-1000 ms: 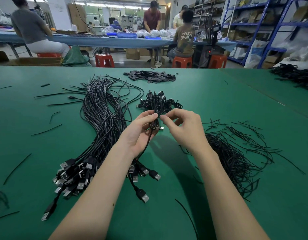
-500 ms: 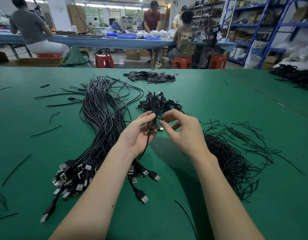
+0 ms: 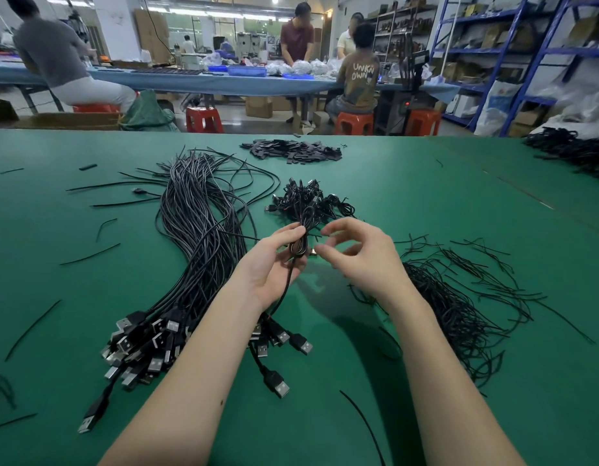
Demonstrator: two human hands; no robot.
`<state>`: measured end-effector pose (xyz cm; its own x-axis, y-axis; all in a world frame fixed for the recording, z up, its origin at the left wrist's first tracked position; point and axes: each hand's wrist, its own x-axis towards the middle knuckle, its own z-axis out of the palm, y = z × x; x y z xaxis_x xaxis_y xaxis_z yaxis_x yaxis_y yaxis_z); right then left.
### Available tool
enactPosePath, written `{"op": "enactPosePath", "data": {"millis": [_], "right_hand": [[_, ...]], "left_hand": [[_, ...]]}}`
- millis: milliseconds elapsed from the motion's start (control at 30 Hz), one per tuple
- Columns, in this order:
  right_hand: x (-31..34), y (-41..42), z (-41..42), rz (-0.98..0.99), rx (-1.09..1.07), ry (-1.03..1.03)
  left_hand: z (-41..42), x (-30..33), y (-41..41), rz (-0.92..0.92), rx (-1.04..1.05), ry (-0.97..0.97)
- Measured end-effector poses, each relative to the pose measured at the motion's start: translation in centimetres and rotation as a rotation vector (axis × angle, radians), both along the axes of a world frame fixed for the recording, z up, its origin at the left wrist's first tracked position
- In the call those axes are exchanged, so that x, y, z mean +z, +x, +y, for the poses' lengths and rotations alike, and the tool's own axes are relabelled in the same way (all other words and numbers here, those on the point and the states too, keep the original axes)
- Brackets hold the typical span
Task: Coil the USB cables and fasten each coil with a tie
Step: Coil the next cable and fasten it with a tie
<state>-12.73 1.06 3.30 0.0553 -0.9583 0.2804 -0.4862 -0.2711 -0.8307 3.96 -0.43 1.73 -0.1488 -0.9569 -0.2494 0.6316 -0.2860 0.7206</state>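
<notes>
Green worktop (image 3: 392, 183) under both hands: left hand (image 3: 274, 264) pinches the part-wound coil (image 3: 300, 245) w/ its tail hanging below, right hand (image 3: 358, 257) just beside, fingers loosely curled & holding nothing visible; prob best to keep loops pinched tight while right fetches a tie from pile of ties (image 3: 459, 297) on its outer side.

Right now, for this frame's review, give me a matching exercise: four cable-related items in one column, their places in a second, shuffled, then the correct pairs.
Items
1. half-coiled USB cable
2. bundle of uncoiled USB cables
3. pile of loose black ties
4. heap of finished coils

Places
A. on the green table, under and right of the right hand
B. just beyond both hands
C. pinched in the left hand
D. left of the left forearm, plugs toward the camera

Pairs: 1-C, 2-D, 3-A, 4-B
</notes>
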Motion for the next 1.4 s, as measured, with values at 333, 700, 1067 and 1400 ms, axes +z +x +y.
{"op": "enactPosePath", "data": {"millis": [333,700,1067,1400], "right_hand": [[-1.3,0.6,-0.7,0.163,-0.025,-0.342],[-0.8,3.0,-0.5,-1.536,0.231,0.929],[-3.7,3.4,-1.0,-0.738,-0.170,0.259],[-4.8,4.1,-0.9,-0.513,-0.230,0.131]], "left_hand": [[-0.1,0.1,0.3,0.040,-0.036,0.043],[-0.1,-0.2,-0.6,-0.082,0.073,-0.266],[-0.1,-1.0,-0.8,-0.658,0.083,-0.236],[-8.8,5.3,-1.5,-1.081,0.282,-0.447]]}}
